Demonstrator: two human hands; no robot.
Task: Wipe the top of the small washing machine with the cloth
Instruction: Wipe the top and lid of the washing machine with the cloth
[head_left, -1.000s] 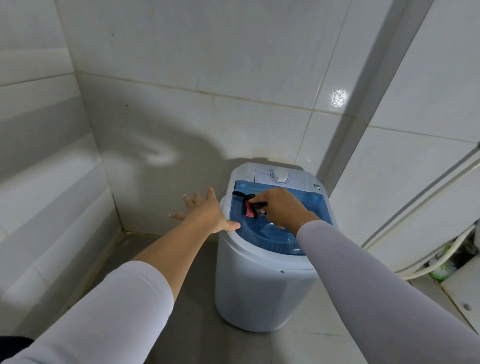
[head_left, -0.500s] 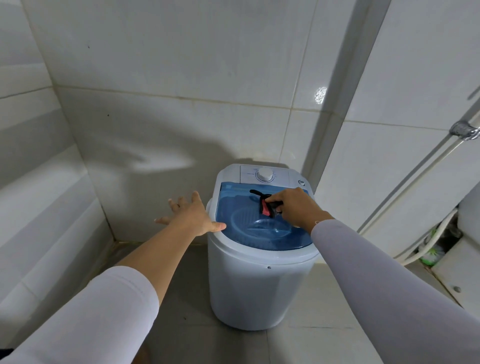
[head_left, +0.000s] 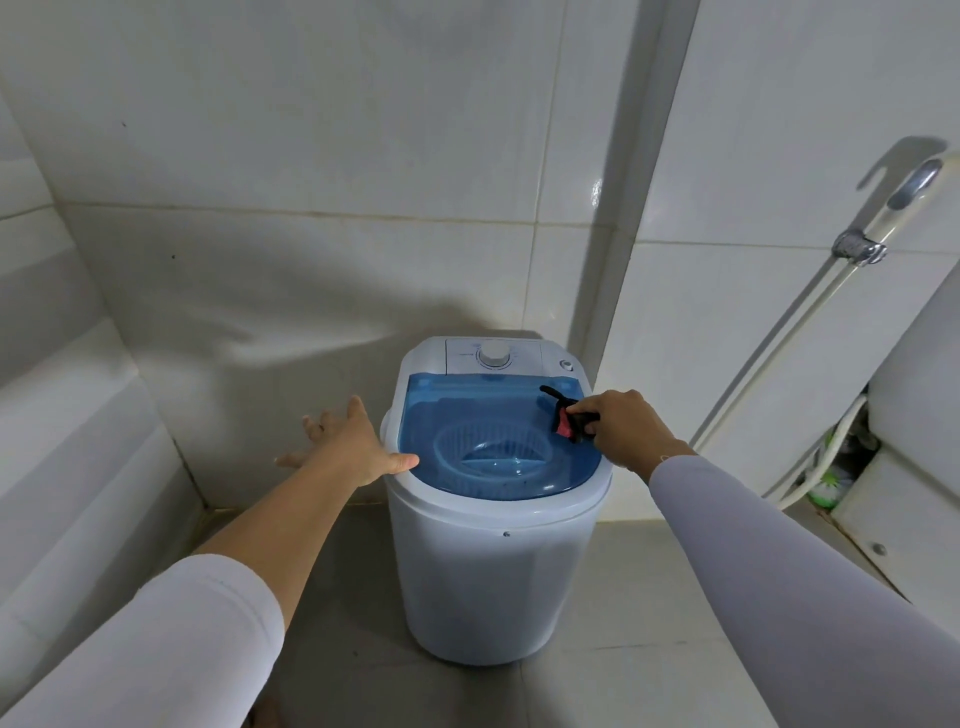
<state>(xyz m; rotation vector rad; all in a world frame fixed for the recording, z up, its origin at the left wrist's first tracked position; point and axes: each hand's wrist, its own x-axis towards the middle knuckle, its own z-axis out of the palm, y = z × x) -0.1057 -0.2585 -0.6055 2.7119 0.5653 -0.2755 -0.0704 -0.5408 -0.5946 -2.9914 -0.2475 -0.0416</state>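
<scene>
A small white washing machine (head_left: 483, 577) stands on the floor against the tiled wall. Its top is a see-through blue lid (head_left: 467, 410), with a white dial (head_left: 493, 354) on the panel behind it. My right hand (head_left: 626, 428) grips a small black and red cloth (head_left: 566, 418) and presses it on the right side of the lid. My left hand (head_left: 348, 449) rests flat on the machine's left rim, fingers spread, thumb lying on the lid's edge.
Tiled walls close in behind and on the left. A hose with a metal clamp (head_left: 857, 248) runs down the right wall. A white fixture (head_left: 914, 415) fills the right edge, with a green thing (head_left: 831, 480) tucked beside it. Grey floor tiles surround the machine.
My right hand has slid the cloth from the lid's middle across to its right side. The left hand stays on the left rim. The view has pulled back a little.
</scene>
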